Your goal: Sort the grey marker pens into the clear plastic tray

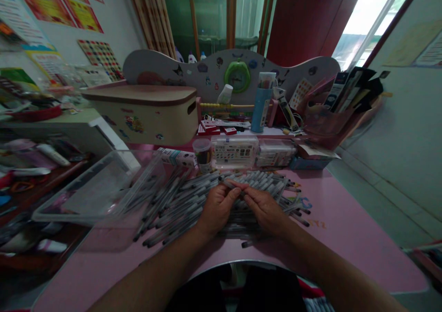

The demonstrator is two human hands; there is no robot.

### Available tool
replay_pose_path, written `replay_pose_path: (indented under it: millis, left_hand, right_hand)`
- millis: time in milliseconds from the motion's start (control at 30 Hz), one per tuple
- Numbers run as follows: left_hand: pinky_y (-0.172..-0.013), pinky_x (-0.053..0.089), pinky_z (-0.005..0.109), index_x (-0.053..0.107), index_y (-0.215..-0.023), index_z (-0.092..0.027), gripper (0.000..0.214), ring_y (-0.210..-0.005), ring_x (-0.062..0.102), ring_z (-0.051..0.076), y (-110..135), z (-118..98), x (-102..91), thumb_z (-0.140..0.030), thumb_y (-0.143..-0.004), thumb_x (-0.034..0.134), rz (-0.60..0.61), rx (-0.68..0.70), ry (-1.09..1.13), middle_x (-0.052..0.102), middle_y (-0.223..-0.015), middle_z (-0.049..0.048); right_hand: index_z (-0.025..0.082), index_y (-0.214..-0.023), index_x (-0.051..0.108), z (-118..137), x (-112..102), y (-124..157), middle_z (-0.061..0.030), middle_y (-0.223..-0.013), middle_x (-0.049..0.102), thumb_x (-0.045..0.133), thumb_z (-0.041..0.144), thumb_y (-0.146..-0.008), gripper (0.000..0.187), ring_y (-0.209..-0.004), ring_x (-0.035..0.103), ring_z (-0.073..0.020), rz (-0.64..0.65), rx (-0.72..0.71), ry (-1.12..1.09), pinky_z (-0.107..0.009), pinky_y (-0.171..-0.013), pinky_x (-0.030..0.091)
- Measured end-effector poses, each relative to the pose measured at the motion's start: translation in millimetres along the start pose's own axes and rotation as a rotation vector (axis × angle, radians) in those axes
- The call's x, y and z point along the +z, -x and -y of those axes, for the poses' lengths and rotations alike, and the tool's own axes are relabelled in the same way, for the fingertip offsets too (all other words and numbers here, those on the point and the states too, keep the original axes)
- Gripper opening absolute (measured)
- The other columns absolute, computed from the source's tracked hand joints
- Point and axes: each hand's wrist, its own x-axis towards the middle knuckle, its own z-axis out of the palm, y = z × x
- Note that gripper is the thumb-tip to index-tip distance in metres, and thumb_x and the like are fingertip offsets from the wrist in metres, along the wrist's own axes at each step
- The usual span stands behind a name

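A wide heap of grey pens with dark ends (193,206) lies across the middle of the pink desk (348,252). Over the heap, my left hand (219,206) and my right hand (264,208) meet, fingers pinched together around one pen (226,182). Its dark tip points up and to the left, past my left fingers. The rest of that pen is hidden behind my fingers. A clear plastic bin (86,187) sits to the left of the heap, with some pens by its right side.
Behind the pens stand a clear pen case (235,151), a round jar (202,154) and a small blue box (311,160). Farther back are a lidded beige box (148,116), a blue cylinder (261,109), a green clock (237,76) and a pink holder (324,118).
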Motion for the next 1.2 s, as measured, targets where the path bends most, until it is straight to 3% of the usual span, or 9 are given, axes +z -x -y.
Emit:
replay_pose_path:
  millis: [467, 633, 700, 900, 1067, 1200]
  left_hand:
    - [-0.091, 0.048, 0.031, 0.071, -0.092, -0.018, 0.017, -0.094, 0.068, 0.019, 1, 6, -2.6, -0.031, -0.088, 0.063, -0.029, 0.011, -0.049, 0.075, -0.096, 0.0045]
    - [-0.088, 0.049, 0.031, 0.073, -0.089, -0.017, 0.016, -0.09, 0.068, 0.019, -2, 7, -2.3, -0.031, -0.084, 0.067, -0.144, 0.008, -0.038, 0.075, -0.092, 0.0049]
    - [-0.087, 0.05, 0.031, 0.073, -0.088, -0.016, 0.016, -0.09, 0.068, 0.019, -2, 7, -1.8, -0.031, -0.082, 0.069, -0.16, 0.003, -0.034, 0.075, -0.091, 0.0054]
    - [-0.071, 0.05, 0.025, 0.07, -0.079, -0.017, 0.017, -0.072, 0.064, 0.014, -2, 5, 1.8, -0.033, -0.082, 0.069, -0.144, -0.022, 0.028, 0.069, -0.073, 0.0005]
    - [-0.069, 0.05, 0.024, 0.068, -0.079, -0.016, 0.018, -0.07, 0.062, 0.013, -2, 6, 4.0, -0.034, -0.081, 0.069, -0.164, -0.079, 0.108, 0.067, -0.073, 0.0003]
    - [-0.071, 0.051, 0.025, 0.068, -0.079, -0.016, 0.019, -0.07, 0.062, 0.013, -1, 5, 4.2, -0.035, -0.08, 0.071, -0.175, -0.117, 0.141, 0.068, -0.074, 0.0008]
  right_hand:
    - [0.023, -0.132, 0.059, 0, 1, -2, -0.0066, -0.128, 0.066, 0.039, 0.029, -0.102, 0.037, -0.123, 0.058, -0.0211, 0.011, 0.015, -0.011, -0.037, -0.105, 0.043]
    - [0.016, -0.103, 0.064, -2, 7, -3, -0.0117, -0.099, 0.069, 0.039, 0.021, -0.098, 0.025, -0.096, 0.065, -0.0246, -0.017, 0.076, 0.245, -0.04, -0.089, 0.05]
    - [0.015, -0.099, 0.062, -3, 11, -2, -0.0133, -0.097, 0.068, 0.037, 0.018, -0.098, 0.025, -0.095, 0.064, -0.0254, -0.039, 0.08, 0.326, -0.041, -0.087, 0.05]
    - [0.017, -0.122, 0.058, -3, 14, 2, -0.013, -0.116, 0.069, 0.036, 0.019, -0.099, 0.032, -0.107, 0.065, -0.0244, -0.054, 0.057, 0.333, -0.04, -0.092, 0.051]
    - [0.017, -0.127, 0.059, -4, 14, 2, -0.0127, -0.117, 0.071, 0.036, 0.021, -0.099, 0.037, -0.106, 0.067, -0.0248, -0.06, 0.05, 0.323, -0.04, -0.093, 0.051]
    - [0.019, -0.131, 0.059, -5, 14, 2, -0.0114, -0.111, 0.074, 0.038, 0.027, -0.099, 0.039, -0.094, 0.071, -0.0265, -0.057, 0.103, 0.309, -0.038, -0.083, 0.052]
